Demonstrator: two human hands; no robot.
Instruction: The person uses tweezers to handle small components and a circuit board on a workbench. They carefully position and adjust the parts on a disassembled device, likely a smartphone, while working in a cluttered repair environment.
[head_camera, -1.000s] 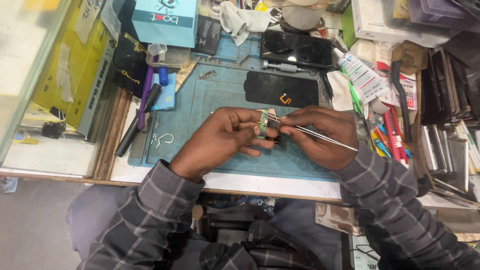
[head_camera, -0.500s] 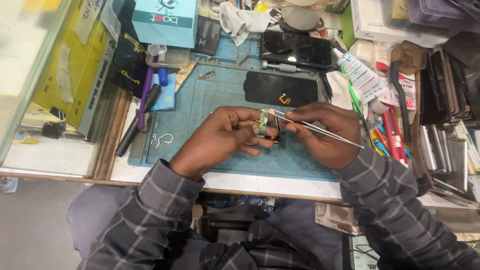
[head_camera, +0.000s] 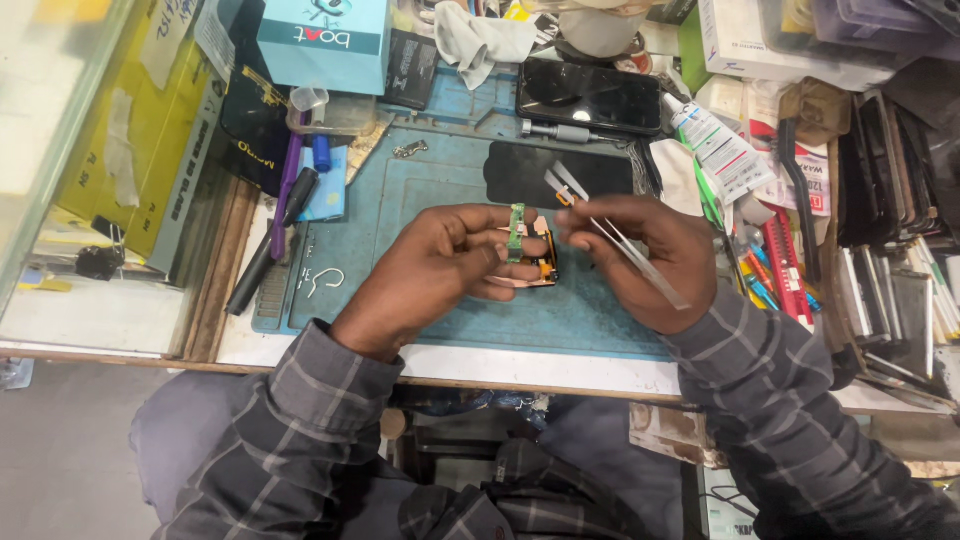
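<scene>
Head view: near the middle of the frame, over the blue work mat (head_camera: 600, 320), the left hand (head_camera: 450, 265) is closed in a pinch on a small green circuit board (head_camera: 517, 232) held upright, with a thin copper-coloured flex part (head_camera: 540, 270) hanging beneath it against the fingers. The right hand (head_camera: 640, 260) is closed around metal tweezers (head_camera: 625, 245), gripped mid-shaft; one end lies along the wrist toward the lower right, the other points up toward the black phone panel (head_camera: 555, 170) lying on the mat just above the hands. Its thumb and forefinger meet just beside the board's right edge.

To do this well, in my judgement, the left pinch should stay on the board's edges, steady and low over the mat, so a slipped part lands on it. The right fingertips should work gently along the flex, never creasing it.

Around them: a dark phone (head_camera: 588, 95) at upper centre, a white glue tube (head_camera: 712, 140) to its right, a black pen (head_camera: 270, 245) at the mat's left edge on the surface.
</scene>
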